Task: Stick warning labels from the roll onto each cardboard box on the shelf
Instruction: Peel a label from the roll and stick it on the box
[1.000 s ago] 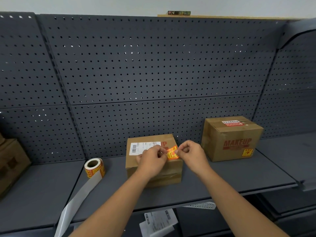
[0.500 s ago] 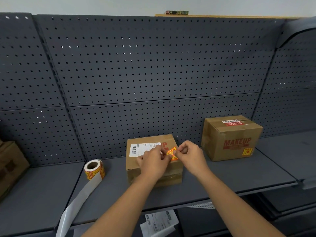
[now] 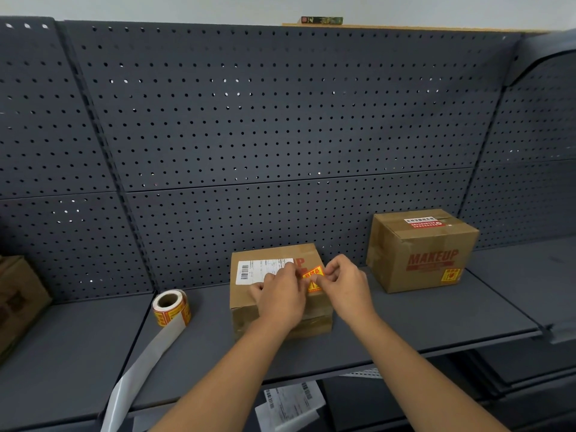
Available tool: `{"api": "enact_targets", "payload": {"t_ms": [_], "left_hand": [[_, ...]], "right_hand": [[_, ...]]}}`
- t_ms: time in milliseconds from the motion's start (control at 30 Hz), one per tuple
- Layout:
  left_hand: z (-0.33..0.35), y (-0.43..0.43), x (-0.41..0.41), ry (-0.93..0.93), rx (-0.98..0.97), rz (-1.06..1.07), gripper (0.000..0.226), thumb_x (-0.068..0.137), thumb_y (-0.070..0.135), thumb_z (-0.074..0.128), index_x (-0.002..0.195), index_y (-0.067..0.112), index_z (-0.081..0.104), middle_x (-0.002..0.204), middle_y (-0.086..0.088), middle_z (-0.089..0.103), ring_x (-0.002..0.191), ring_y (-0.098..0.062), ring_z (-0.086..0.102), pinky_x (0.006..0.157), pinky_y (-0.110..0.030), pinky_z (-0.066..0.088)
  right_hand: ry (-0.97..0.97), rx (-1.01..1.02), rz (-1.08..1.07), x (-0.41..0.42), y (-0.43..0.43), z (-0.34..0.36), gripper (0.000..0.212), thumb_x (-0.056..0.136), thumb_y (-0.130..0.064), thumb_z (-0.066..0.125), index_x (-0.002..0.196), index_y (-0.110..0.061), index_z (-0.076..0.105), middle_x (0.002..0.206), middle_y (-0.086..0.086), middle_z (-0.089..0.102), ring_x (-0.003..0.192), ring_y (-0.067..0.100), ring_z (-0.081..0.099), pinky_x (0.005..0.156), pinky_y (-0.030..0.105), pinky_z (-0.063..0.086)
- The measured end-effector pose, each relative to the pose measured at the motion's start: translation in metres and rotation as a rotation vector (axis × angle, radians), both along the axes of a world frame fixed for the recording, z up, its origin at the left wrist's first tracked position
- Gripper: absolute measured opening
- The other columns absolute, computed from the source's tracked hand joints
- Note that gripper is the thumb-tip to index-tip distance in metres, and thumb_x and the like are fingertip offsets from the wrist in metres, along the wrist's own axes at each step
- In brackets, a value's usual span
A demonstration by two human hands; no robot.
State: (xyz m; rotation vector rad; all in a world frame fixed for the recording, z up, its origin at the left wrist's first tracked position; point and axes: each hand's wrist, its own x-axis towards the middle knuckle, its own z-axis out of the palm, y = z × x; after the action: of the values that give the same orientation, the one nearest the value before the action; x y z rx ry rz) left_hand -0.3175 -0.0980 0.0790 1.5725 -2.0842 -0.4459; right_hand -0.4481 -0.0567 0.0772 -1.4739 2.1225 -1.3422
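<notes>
A low cardboard box (image 3: 249,313) with a white shipping label stands in the middle of the grey shelf (image 3: 405,332). My left hand (image 3: 282,299) and my right hand (image 3: 346,286) both pinch a yellow-and-red warning label (image 3: 313,275) held at the box's top front edge on its right side. Part of the label is hidden by my fingers. The label roll (image 3: 171,308) stands to the left of the box, with a strip of bare backing paper hanging over the shelf edge. A taller box marked MAKEUP (image 3: 420,247) stands to the right with a warning label on its front.
Another cardboard box (image 3: 18,304) sits at the far left on the neighbouring shelf. A dark pegboard wall (image 3: 280,120) backs the shelves. Loose white printed papers (image 3: 290,403) lie below the shelf edge. Another shelf section (image 3: 530,275) extends to the right.
Both hands have stayed at the box's top front edge with the label pinched between them; the label has shifted only slightly. The view has drifted a little.
</notes>
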Motion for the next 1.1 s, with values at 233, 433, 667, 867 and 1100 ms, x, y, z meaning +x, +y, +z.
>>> {"api": "enact_targets", "payload": {"t_ms": [233,433,667,867,1100], "left_hand": [[-0.001,-0.004,0.0,-0.006,0.06,-0.008,0.027,0.102,0.052,0.049,0.122,0.035,0.051,0.111,0.009,0.067,0.115,-0.019,0.051,0.097,-0.044,0.029],[-0.002,-0.005,-0.001,0.003,0.077,-0.004,0.026,0.102,0.051,0.05,0.123,0.035,0.051,0.111,0.009,0.067,0.117,-0.019,0.05,0.098,-0.043,0.028],[0.002,-0.005,0.0,0.006,0.092,-0.009,0.023,0.104,0.046,0.048,0.125,0.036,0.05,0.113,0.01,0.064,0.119,-0.019,0.049,0.098,-0.044,0.025],[0.008,-0.005,0.0,-0.053,0.119,-0.026,0.022,0.107,0.037,0.043,0.127,0.032,0.05,0.115,0.007,0.06,0.122,-0.021,0.048,0.1,-0.046,0.026],[0.01,-0.022,-0.009,-0.152,0.095,-0.051,0.045,0.107,0.059,0.031,0.139,0.035,0.05,0.116,0.003,0.074,0.115,-0.025,0.064,0.104,-0.047,0.026]], "right_hand": [[-0.015,0.018,-0.003,0.001,-0.002,-0.005,0.03,0.086,-0.025,0.083,0.086,-0.018,0.054,0.075,-0.003,0.061,0.068,0.007,0.056,0.057,0.022,0.04],[0.011,0.029,-0.014,-0.002,-0.001,-0.009,0.034,0.088,-0.027,0.082,0.102,-0.017,0.053,0.093,-0.002,0.054,0.076,0.007,0.051,0.06,0.017,0.036],[-0.051,0.178,0.057,-0.009,-0.008,-0.016,0.017,0.104,-0.035,0.059,0.101,-0.018,0.057,0.085,-0.003,0.062,0.084,0.019,0.063,0.069,0.036,0.05],[0.004,0.216,-0.033,-0.006,-0.018,-0.017,0.021,0.106,-0.026,0.048,0.088,-0.017,0.052,0.082,0.003,0.061,0.071,0.019,0.056,0.057,0.035,0.039],[-0.004,0.319,0.018,-0.007,-0.034,-0.018,0.038,0.105,-0.049,0.042,0.083,-0.018,0.049,0.083,0.003,0.06,0.076,0.022,0.057,0.059,0.036,0.037]]}}
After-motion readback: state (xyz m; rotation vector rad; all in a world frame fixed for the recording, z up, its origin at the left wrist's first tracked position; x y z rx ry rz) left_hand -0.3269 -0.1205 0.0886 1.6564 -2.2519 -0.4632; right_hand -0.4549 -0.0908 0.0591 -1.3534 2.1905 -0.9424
